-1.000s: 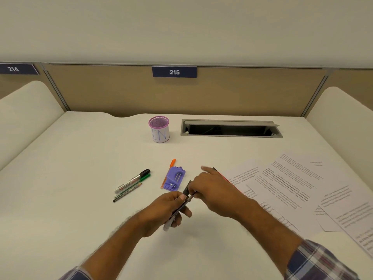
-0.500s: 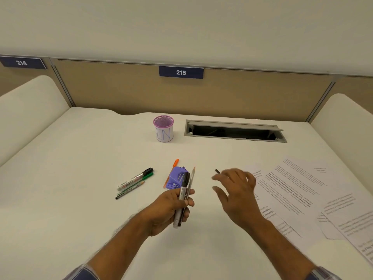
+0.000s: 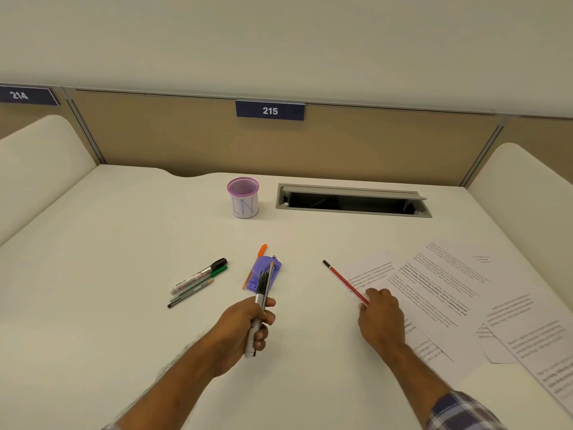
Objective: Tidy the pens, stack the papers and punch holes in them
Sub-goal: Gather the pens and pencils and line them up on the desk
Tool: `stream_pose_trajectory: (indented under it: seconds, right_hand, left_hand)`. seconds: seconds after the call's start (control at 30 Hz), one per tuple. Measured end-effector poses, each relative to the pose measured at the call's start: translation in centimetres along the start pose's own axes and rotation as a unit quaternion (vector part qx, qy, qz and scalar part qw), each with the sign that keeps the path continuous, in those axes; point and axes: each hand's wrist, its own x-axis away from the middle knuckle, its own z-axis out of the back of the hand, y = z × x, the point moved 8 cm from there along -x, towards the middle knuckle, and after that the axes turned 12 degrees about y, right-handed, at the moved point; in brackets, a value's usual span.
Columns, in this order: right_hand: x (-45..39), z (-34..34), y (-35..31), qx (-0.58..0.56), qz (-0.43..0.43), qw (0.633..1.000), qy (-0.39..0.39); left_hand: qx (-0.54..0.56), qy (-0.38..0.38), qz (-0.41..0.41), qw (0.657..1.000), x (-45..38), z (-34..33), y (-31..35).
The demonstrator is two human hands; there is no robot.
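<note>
My left hand (image 3: 245,325) is shut on a dark marker and a pencil (image 3: 263,290), held upright above the desk. My right hand (image 3: 379,318) rests on the near end of a red pencil (image 3: 342,279), which lies on the desk at the edge of the papers; its fingers close on it. Several printed sheets (image 3: 449,290) lie scattered at the right. A purple hole punch (image 3: 263,268) sits at the middle with an orange pen (image 3: 262,251) beside it. A black marker, green pen and pencil (image 3: 198,282) lie at the left. A purple mesh pen cup (image 3: 243,197) stands at the back.
An open grey cable slot (image 3: 353,201) is set into the desk behind the papers. Curved white side dividers (image 3: 37,156) flank the desk, and a beige back panel carries the label 215 (image 3: 269,110).
My right hand has left the pens held in the left hand and moved right and down onto the red pencil. The left hand keeps its pens and has barely moved.
</note>
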Motion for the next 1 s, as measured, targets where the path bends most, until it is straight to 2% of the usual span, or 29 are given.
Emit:
stream_pose_trajectory:
  seconds: [0.23, 0.33, 0.47, 0.6, 0.67, 0.8, 1.0]
  right_hand:
    - [-0.4, 0.7, -0.8, -0.003, -0.005, 0.999, 0.038]
    - [-0.5, 2.1, -1.6, -0.117, -0.030, 0.991, 0.059]
    - [-0.5, 4.2, -2.9, -0.375, -0.096, 0.922, 0.020]
    - [-0.2, 6.1, -4.3, -0.486, -0.116, 0.865, -0.046]
    - [0.1, 6.6, -5.3, -0.503, -0.103, 0.853, -0.092]
    - [0.9, 7.1, -7.3, -0.505, -0.075, 0.847, -0.146]
    - [1.4, 7.5, -10.2, -0.482, -0.043, 0.855, -0.186]
  left_hand:
    - [0.000, 0.003, -0.008, 1.000, -0.2, 0.6, 0.2]
    - [0.008, 0.022, -0.026, 0.999, -0.3, 1.0, 0.7]
    - [-0.012, 0.074, -0.077, 0.994, -0.7, 1.7, 1.9]
    - [-0.060, 0.088, -0.125, 0.987, -0.7, 1.6, 2.7]
    - [-0.108, 0.101, -0.157, 0.977, -0.6, 1.5, 2.9]
    - [-0.228, 0.153, -0.248, 0.929, -0.1, 1.1, 3.6]
    - [-0.265, 0.141, -0.272, 0.914, 0.9, -0.3, 3.9]
